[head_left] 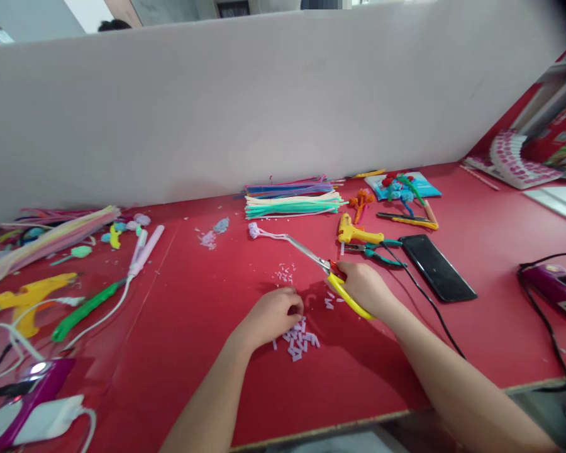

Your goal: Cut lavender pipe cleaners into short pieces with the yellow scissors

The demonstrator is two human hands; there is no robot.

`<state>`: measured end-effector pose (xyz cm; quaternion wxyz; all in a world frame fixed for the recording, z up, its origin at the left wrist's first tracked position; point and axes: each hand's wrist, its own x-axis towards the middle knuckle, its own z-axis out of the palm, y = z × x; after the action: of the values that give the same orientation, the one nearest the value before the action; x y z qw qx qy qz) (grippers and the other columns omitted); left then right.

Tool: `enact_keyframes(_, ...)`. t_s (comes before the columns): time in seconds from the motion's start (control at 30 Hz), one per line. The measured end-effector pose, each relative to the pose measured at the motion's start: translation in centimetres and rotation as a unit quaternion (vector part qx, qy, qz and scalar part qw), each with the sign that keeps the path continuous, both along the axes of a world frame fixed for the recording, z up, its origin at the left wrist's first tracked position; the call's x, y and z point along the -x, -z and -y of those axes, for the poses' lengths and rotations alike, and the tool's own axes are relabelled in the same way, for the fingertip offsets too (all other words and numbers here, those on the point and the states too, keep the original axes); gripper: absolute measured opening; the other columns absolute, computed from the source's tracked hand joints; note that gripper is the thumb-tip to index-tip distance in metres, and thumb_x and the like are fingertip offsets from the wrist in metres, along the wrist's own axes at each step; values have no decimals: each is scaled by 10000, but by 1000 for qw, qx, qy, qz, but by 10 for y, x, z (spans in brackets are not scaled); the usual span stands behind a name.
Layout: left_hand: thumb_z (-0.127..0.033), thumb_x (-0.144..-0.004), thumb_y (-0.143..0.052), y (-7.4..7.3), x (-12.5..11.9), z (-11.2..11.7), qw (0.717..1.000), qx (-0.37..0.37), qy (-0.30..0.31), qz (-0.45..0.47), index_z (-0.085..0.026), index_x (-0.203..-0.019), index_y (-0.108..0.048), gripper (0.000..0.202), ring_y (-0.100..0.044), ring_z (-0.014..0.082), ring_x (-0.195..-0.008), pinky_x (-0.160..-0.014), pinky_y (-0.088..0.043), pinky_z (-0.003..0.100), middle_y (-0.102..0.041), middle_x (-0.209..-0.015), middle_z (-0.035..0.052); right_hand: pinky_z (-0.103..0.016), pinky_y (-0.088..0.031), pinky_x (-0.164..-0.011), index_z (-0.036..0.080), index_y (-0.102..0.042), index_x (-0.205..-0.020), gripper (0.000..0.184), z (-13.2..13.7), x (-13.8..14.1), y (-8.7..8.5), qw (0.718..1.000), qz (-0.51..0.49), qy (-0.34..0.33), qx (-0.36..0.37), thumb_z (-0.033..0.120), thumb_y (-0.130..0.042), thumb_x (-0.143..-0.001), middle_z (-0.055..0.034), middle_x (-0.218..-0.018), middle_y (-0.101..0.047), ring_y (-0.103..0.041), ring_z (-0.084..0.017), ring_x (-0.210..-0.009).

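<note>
Clearly, the red table takes up most of your view, with the white partition standing across its far side. Your two hands are apart, near the middle of the frame. Your right hand is closed round the scissors described below; your left hand curls over the upper edge of a small pile, and whether its fingers pinch anything you cannot tell from this angle.

A bundle of pipe cleaners lies at upper centre, and a dark phone to the right of your scissor hand. The yellow-handled scissors point up and left, tips at the end of a lavender stem lying at upper centre. Whether the blades grip it or merely overlap it is unclear; a careless squeeze there could nick or shorten it.

Just above your right hand sits a yellow glue gun, with pliers beside it. A black cord runs close along your right forearm; a wide elbow swing could snag it and drag whatever it is attached to.

Smallest are the lavender snippets under your left fingers and the tiny clippings above that hand. They look light, so a brushing sleeve or quick wrist could scatter and mix them.
</note>
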<state>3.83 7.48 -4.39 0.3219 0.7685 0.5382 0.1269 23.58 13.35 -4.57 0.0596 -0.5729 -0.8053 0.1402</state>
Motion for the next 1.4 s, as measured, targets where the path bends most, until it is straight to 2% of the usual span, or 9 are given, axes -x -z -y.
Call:
enact_keyframes(0.2, -229, -663, -464, 13, 4, 0, 992, 53, -87, 77, -166, -690, -561, 119, -487, 119, -594, -531, -339, 212, -545, -673, 10, -197, -179, -431, 160, -543, -690, 252, 7, 7, 3, 996, -62, -37, 46, 376, -414, -708, -32, -567, -549, -413, -83, -470)
enact_keyframes(0.33, -190, -639, -474, 19, 6, 0, 976, 117, -106, 150, -157, -697, -547, 99, -487, 113, -556, -484, -339, 202, -534, -613, -4, -189, -171, -427, 150, -544, -657, 217, 16, 14, 7, 986, -122, -80, 82, 333, -432, -686, 2, -530, -504, -339, -61, -460)
enact_keyframes(0.53, -155, -603, -530, 17, 1, -3, 933, 171, -137, 284, -147, -778, -542, 175, -525, 126, -623, -551, -389, 217, -564, -677, 16, -167, -182, -418, 128, -527, -626, 199, 25, 24, 11, 967, -179, -123, 130, 301, -437, -662, 39, -499, -424, -276, -47, -459)
enact_keyframes(0.67, -144, -607, -538, 13, -5, -1, 922, 146, -142, 328, -156, -786, -533, 179, -534, 127, -656, -600, -398, 233, -578, -726, 23, -153, -205, -421, 132, -508, -640, 170, 28, 27, 9, 961, -204, -119, 144, 280, -426, -660, 50, -510, -404, -281, -45, -465)
enact_keyframes(0.77, -140, -627, -511, 11, -7, 1, 930, 126, -137, 317, -165, -771, -520, 147, -521, 111, -634, -595, -394, 222, -564, -697, 2, -155, -210, -421, 140, -496, -634, 149, 29, 26, 6, 964, -205, -108, 128, 263, -416, -663, 49, -506, -405, -296, -50, -463)
enact_keyframes(0.97, -110, -613, -481, 4, -5, 4, 977, 55, -120, 168, -180, -730, -561, 158, -487, 109, -618, -574, -372, 215, -541, -696, -11, -166, -213, -432, 156, -497, -665, 138, 23, 18, 1, 975, -180, -81, 100, 244, -392, -676, 25, -533, -475, -349, -61, -466)
enact_keyframes(1.1, -195, -660, -500, 1, -11, 4, 976, 12, -123, 179, -187, -748, -586, 124, -501, 125, -680, -618, -385, 220, -547, -740, 0, -169, -205, -433, 162, -501, -661, 152, 25, 19, 1, 978, -157, -106, 92, 273, -400, -680, 21, -526, -479, -361, -66, -470)
enact_keyframes(1.27, -147, -670, -490, 5, -19, 3, 968, -8, -120, 221, -193, -790, -588, 162, -518, 137, -749, -687, -391, 232, -585, -809, 5, -173, -199, -436, 162, -502, -656, 144, 29, 23, -2, 983, -131, -104, 80, 276, -416, -678, 15, -530, -491, -357, -65, -466)
enact_keyframes(1.4, -123, -662, -487, 7, -24, 4, 968, -32, -141, 205, -196, -789, -588, 178, -507, 132, -694, -647, -391, 232, -570, -736, -1, -178, -198, -440, 170, -495, -663, 125, 28, 23, -1, 986, -123, -88, 68, 270, -422, -679, 12, -540, -502, -384, -70, -469)
